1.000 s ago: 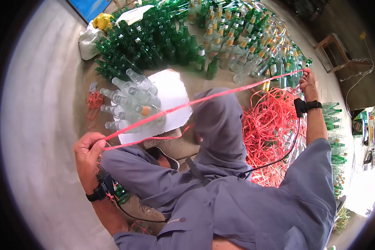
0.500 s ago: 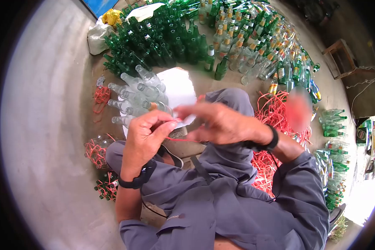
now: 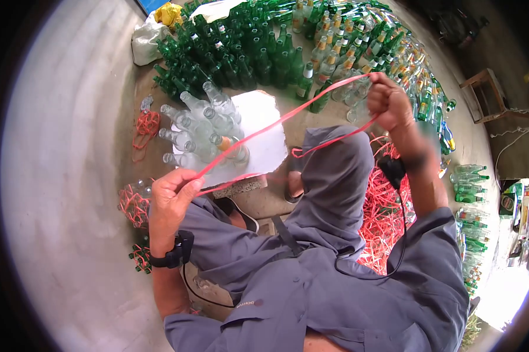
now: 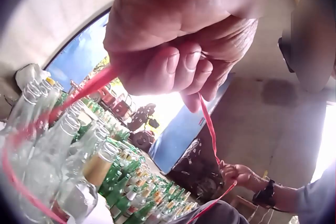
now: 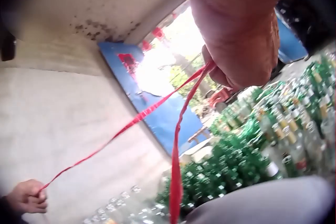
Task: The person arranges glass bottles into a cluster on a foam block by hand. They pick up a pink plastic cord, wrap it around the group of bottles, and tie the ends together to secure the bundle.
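A red plastic strip stretches between the two hands above the person's lap. The left hand pinches it between thumb and fingers, and a tail of strip hangs from there. In the left wrist view the fingers of the left hand are curled round the strip. Raised at the right, the right hand grips the other part, with a loose end trailing toward the knee. The right wrist view shows the strip leaving the right hand in two lengths. Clear bottles stand together on a white board.
Many green bottles and clear bottles fill the floor ahead. A heap of red strips lies by the right leg. Strip-wrapped bottles are at the left near the wall. A wooden frame stands at the far right.
The hands came together over the lap half a second ago and are now apart again, the right hand having moved up and right with the strip drawn between them.
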The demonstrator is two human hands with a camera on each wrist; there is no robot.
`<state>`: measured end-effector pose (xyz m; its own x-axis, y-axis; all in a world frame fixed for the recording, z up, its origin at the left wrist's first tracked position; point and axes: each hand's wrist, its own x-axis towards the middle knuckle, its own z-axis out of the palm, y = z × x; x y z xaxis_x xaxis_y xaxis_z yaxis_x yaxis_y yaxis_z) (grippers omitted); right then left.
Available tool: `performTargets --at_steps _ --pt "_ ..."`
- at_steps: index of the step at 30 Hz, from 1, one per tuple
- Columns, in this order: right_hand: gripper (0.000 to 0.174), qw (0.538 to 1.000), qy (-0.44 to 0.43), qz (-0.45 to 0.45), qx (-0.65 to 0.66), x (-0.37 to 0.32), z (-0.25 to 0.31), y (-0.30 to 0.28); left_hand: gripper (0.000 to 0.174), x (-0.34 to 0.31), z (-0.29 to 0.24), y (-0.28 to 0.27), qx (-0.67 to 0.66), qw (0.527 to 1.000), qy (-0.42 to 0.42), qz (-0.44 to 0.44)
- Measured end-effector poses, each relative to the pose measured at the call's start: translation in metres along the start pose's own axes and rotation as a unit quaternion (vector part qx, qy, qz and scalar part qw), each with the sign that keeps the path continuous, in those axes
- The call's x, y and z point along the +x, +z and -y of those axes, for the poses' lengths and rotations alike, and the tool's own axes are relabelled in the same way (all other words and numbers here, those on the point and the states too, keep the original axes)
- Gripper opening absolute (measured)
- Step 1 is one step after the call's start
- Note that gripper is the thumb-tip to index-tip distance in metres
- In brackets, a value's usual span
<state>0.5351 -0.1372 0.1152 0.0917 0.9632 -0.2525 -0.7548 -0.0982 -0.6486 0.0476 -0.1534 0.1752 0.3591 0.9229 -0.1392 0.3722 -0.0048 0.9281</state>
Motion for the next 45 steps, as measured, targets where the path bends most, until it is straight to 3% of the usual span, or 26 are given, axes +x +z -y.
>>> performTargets --at_steps 2,8,10,12,13,14,15,16,18,19,20,21,22,23,24,26,28,29,32,34,35,38,42,44,45 --pt "0.023 0.992 0.012 -0.034 0.122 0.013 0.032 -0.046 0.017 -0.003 0.003 -0.008 -0.003 1.000 0.006 -0.004" --pt "0.021 0.977 -0.094 -0.170 0.084 0.011 0.070 -0.128 0.018 -0.006 0.013 -0.034 0.080 0.996 -0.020 0.034" --pt "0.018 0.974 -0.066 -0.206 0.066 0.006 0.068 -0.141 0.019 -0.004 0.016 -0.040 0.138 0.990 0.017 0.021" --pt "0.019 0.978 -0.014 -0.208 0.018 0.006 0.059 -0.136 0.019 -0.006 0.024 -0.034 0.104 0.994 0.014 0.008" --pt "0.023 0.928 -0.034 -0.270 -0.255 0.004 0.045 -0.136 0.020 -0.007 0.026 -0.030 0.068 0.998 0.012 -0.002" --pt "0.028 0.802 -0.053 -0.310 -0.508 0.003 0.036 -0.129 0.020 -0.006 0.025 -0.026 0.070 0.998 0.011 -0.005" --pt "0.038 0.608 -0.129 -0.214 -0.753 0.002 0.031 -0.119 0.020 -0.005 0.024 -0.021 0.101 0.995 -0.007 0.016" --pt "0.038 0.495 -0.127 -0.181 -0.840 0.001 0.024 -0.108 0.021 -0.004 0.023 -0.015 0.131 0.990 -0.026 0.037" --pt "0.037 0.654 -0.231 -0.118 -0.710 0.000 -0.014 -0.059 0.022 0.003 0.021 0.004 0.086 0.995 -0.037 0.045" --pt "0.038 0.735 -0.156 -0.046 -0.658 -0.018 -0.027 0.003 0.023 0.007 0.020 0.012 0.099 0.993 0.003 0.064" --pt "0.037 0.761 -0.156 0.064 -0.626 -0.023 -0.046 0.033 0.023 0.010 0.017 0.019 0.111 0.989 0.042 0.085" --pt "0.041 0.817 -0.080 0.129 -0.557 -0.037 -0.065 0.070 0.023 0.013 0.013 0.026 0.113 0.989 0.042 0.084" --pt "0.047 0.775 -0.128 0.203 -0.584 -0.046 -0.089 0.090 0.022 0.017 0.007 0.032 0.093 0.988 0.042 0.112" --pt "0.055 0.783 -0.023 0.259 -0.565 -0.059 -0.103 0.114 0.022 0.019 0.003 0.038 0.073 0.987 0.043 0.138" --pt "0.059 0.751 -0.099 0.332 -0.562 -0.064 -0.125 0.125 0.022 0.020 0.001 0.043 0.073 0.987 0.045 0.136" --pt "0.054 0.751 -0.124 0.426 -0.490 -0.062 -0.164 0.139 0.022 0.019 0.000 0.047 0.051 0.989 0.034 0.136" --pt "0.041 0.771 0.130 0.376 -0.498 -0.068 -0.155 0.152 0.023 0.016 0.004 0.041 0.070 0.987 0.029 0.140" --pt "0.041 0.769 0.129 0.379 -0.498 -0.065 -0.156 0.151 0.022 0.013 0.005 0.036 0.082 0.985 0.041 0.143" --pt "0.026 0.858 0.245 0.285 -0.350 -0.055 -0.145 0.134 0.021 0.003 0.013 0.017 0.071 0.987 0.004 0.143" --pt "0.025 0.853 0.224 0.264 -0.390 -0.042 -0.134 0.120 0.019 0.000 0.029 0.002 0.052 0.993 0.029 0.104" --pt "0.025 0.852 0.224 0.264 -0.392 -0.036 -0.129 0.113 0.016 -0.004 0.023 -0.007 0.042 0.994 -0.031 0.098" --pt "0.025 0.855 0.232 0.221 -0.407 -0.019 -0.117 0.099 0.013 -0.006 0.023 -0.039 0.006 0.993 -0.085 0.080" --pt "0.025 0.876 0.217 0.204 -0.379 0.006 -0.114 0.088 0.013 0.000 0.034 -0.080 0.003 0.995 -0.088 0.047" --pt "0.024 0.886 0.193 0.162 -0.388 0.016 -0.112 0.086 0.017 0.003 0.039 -0.102 0.100 0.986 -0.131 0.004" --pt "0.024 0.881 0.161 0.167 -0.411 0.021 -0.112 0.083 0.019 0.006 0.051 -0.108 0.064 0.992 -0.103 -0.038"
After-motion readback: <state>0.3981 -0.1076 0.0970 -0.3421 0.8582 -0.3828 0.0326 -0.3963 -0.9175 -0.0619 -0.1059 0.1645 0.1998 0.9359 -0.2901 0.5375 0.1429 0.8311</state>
